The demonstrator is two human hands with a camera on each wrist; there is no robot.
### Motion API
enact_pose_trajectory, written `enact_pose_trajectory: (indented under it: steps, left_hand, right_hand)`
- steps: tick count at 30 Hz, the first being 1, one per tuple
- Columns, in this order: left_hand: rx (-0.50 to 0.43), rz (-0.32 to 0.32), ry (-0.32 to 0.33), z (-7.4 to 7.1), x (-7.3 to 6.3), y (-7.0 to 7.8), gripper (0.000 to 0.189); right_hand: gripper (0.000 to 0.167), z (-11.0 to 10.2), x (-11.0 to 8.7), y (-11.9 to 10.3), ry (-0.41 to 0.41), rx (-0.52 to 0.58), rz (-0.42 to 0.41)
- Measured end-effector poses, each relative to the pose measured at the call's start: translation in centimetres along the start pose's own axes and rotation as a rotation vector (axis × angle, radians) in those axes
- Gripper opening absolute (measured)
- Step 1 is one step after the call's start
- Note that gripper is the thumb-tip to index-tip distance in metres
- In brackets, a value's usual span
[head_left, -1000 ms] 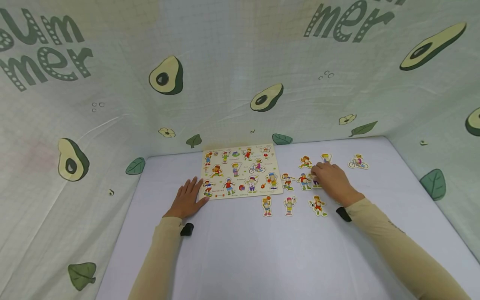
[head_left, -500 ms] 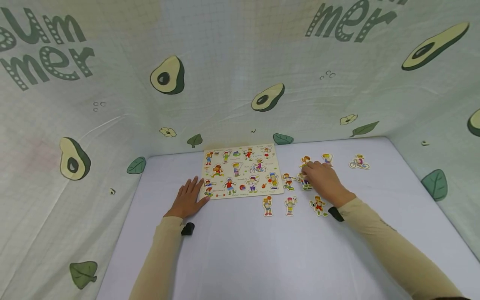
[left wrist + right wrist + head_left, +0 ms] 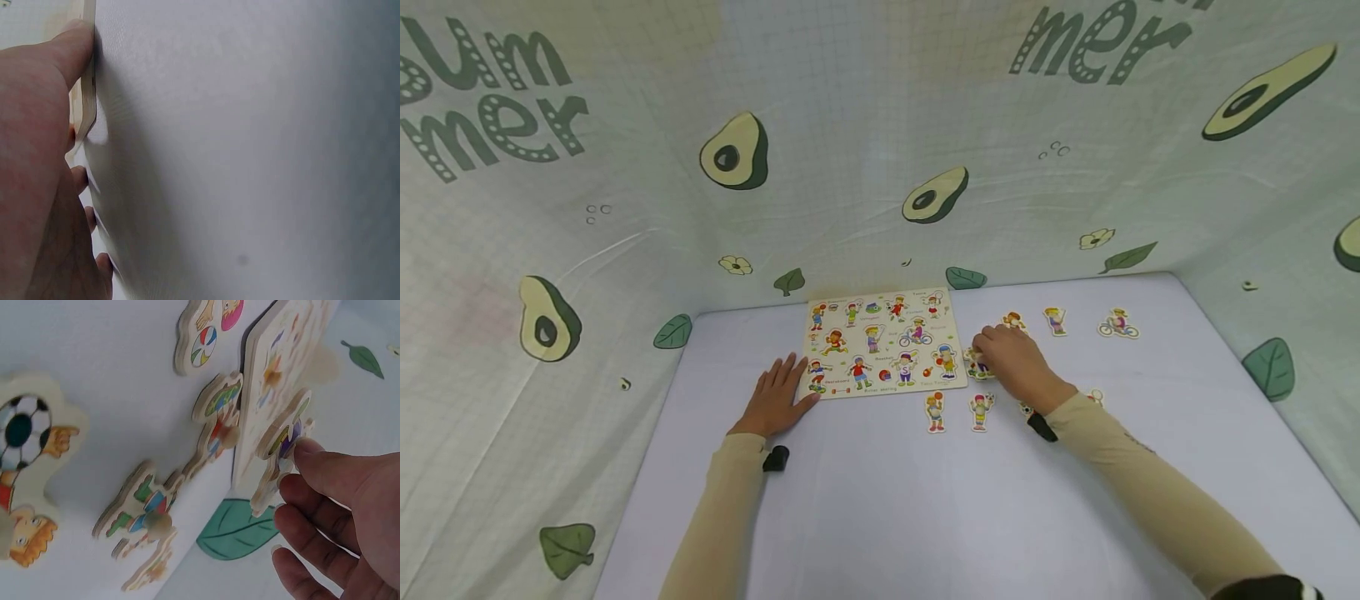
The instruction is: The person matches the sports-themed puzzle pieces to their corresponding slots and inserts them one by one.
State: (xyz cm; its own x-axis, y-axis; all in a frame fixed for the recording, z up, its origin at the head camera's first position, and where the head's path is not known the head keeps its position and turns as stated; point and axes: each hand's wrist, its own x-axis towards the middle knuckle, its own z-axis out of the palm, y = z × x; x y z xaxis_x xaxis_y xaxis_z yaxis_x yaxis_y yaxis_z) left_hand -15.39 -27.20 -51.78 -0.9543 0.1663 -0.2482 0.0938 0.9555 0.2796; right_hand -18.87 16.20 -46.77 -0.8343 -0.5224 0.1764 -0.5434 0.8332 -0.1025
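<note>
My right hand (image 3: 1017,362) pinches a wooden puzzle piece (image 3: 282,447) between thumb and fingers. It shows a figure with some purple and is tilted, raised above the table in the right wrist view. Below it lies a skateboarder piece (image 3: 219,422) with a round wooden knob, beside the puzzle board (image 3: 842,367). The board is pale, printed with children at sports. My left hand (image 3: 772,400) rests at the board's lower left corner, fingers spread. In the left wrist view its thumb (image 3: 76,44) lies on the board's edge.
Loose pieces lie right of the board: a basketball player (image 3: 935,412), a volleyball player (image 3: 981,412), a runner (image 3: 1012,320), a baseball player (image 3: 1055,321) and a cyclist (image 3: 1118,323). My right forearm partly hides a racket piece (image 3: 1096,396). A printed cloth (image 3: 835,233) hangs behind.
My right hand has moved left toward the board, carrying the purple figure piece over the other pieces. The baseball piece and the racket tip have come into sight. The left hand stays put.
</note>
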Motion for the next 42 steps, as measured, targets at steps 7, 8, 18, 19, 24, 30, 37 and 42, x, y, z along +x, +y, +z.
enact_pose_trajectory:
  steps: [7, 8, 18, 19, 24, 30, 37, 42]
  left_hand:
    - [0.003, 0.002, 0.003, 0.1, 0.1, 0.0, 0.082]
    - [0.002, 0.003, 0.006, 0.0, 0.1, 0.1, 0.081]
    - [0.013, 0.001, 0.004, -0.3, 0.2, 0.2, 0.082]
    - [0.014, 0.002, 0.006, -0.3, 0.2, 0.1, 0.082]
    - [0.007, -0.002, 0.010, -0.1, 0.2, 0.0, 0.082]
    - [-0.003, 0.013, 0.025, 0.4, 0.3, -0.3, 0.083]
    - [-0.002, 0.007, 0.014, 0.5, 0.3, -0.4, 0.083]
    - [0.002, -0.003, 0.003, 0.4, 0.2, -0.3, 0.082]
  right_hand:
    - [0.019, 0.6, 1.2, -1.6, -0.005, -0.007, -0.032]
    - [0.019, 0.7, 1.3, -1.9, -0.008, -0.008, -0.038]
    - [0.020, 1.6, 3.3, -4.1, -0.044, -0.001, -0.071]
    - [0.019, 1.7, 3.5, -4.3, -0.050, 0.000, -0.071]
    - [0.018, 2.3, 4.5, -5.4, -0.078, 0.001, -0.075]
    - [0.018, 2.7, 5.3, -6.5, -0.090, 0.016, -0.086]
    - [0.021, 3.0, 6.0, -7.3, -0.111, -0.003, -0.090]
    - [0.021, 3.5, 6.5, -7.7, -0.114, -0.009, -0.097]
